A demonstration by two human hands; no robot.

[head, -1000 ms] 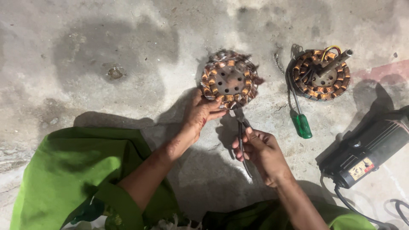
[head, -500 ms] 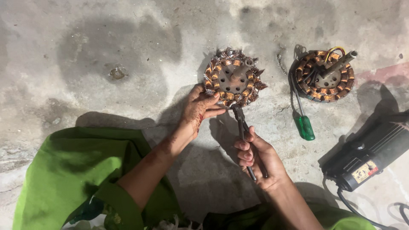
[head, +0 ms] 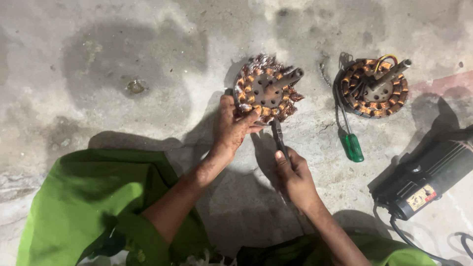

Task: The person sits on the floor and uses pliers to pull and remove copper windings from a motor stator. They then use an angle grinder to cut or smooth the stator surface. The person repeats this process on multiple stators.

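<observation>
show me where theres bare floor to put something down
Free: the grey concrete floor left of the copper-wound round stator, above the green cloth. Crowded: right side, with the second stator, green-handled screwdriver and black power tool.

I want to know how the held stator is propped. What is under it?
Under the stator lies bare concrete floor. The left hand grips its near rim and pliers in the right hand reach its edge. Its underside is hidden.

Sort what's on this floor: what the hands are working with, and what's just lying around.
In use: wound stator, steadied by the left hand; pliers, gripped by the right hand.

Lying about: second stator, green-handled screwdriver, black power tool.
</observation>
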